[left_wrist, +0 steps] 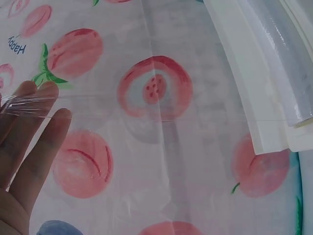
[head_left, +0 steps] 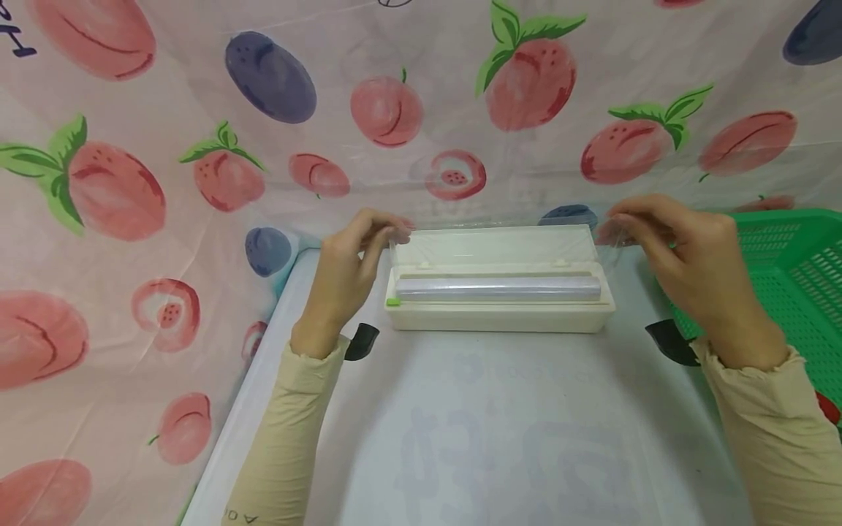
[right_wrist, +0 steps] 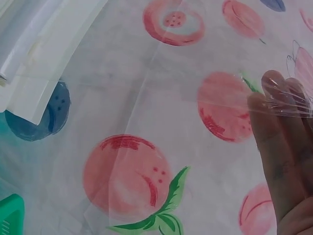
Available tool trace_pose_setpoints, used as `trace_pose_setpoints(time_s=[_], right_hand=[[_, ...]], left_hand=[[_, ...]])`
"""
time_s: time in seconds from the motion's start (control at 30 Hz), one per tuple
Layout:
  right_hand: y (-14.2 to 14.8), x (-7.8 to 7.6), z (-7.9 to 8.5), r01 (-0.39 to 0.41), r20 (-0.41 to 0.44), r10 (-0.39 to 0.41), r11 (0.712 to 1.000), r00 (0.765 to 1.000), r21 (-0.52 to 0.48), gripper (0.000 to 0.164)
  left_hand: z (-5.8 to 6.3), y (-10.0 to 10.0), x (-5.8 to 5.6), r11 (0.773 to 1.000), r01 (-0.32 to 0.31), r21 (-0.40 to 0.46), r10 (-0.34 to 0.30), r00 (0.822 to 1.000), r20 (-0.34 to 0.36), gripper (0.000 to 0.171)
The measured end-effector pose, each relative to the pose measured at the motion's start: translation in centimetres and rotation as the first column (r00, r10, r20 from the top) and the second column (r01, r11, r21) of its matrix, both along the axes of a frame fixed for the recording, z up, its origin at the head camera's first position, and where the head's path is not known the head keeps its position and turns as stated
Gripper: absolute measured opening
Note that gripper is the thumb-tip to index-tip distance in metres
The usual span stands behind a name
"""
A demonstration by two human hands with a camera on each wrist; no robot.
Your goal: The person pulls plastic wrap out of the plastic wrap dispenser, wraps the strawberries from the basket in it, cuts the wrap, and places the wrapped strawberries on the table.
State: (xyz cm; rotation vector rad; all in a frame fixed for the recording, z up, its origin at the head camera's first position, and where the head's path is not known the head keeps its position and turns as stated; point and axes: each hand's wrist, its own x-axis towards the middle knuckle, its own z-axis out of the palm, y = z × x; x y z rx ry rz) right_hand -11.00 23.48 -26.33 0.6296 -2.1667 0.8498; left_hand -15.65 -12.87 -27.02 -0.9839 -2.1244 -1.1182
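A white plastic wrap dispenser box point(head_left: 500, 319) lies on the table with its lid point(head_left: 493, 247) raised and a roll point(head_left: 498, 288) of clear film inside. My left hand point(head_left: 342, 270) pinches one corner of the plastic wrap point(left_wrist: 30, 106) beyond the box's back left. At the back right, my right hand point(head_left: 697, 256) grips the opposite corner, where the film bunches into creases point(right_wrist: 288, 106) by the fingers. Between both hands the transparent sheet stretches across, above and behind the lid. Thumbs are hidden in both wrist views.
A green plastic basket point(head_left: 783, 237) stands to the right, close to my right forearm, with a red item point(head_left: 827, 407) partly seen at its edge. A fruit-printed sheet point(head_left: 388, 175) rises behind and left of the white tabletop point(head_left: 500, 424). Black straps' ends point(head_left: 362, 342) jut from the wrists.
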Motion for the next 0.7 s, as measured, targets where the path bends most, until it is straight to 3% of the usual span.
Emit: trace_pose_setpoints(time_s=[0.23,0.7], right_hand=[[-0.1,0.0,0.5,-0.002,-0.03,0.001,1.0,1.0,-0.031,0.021],[-0.3,0.4,2.0,0.009,-0.073,-0.008,1.0,0.997,0.013,0.017]], left_hand=[[0.7,0.0,0.4,1.0,-0.014,-0.015,0.014,0.999,-0.031,0.011],[2.2,-0.1,0.9,0.998,-0.055,-0.03,0.053,0.996,-0.078,0.01]])
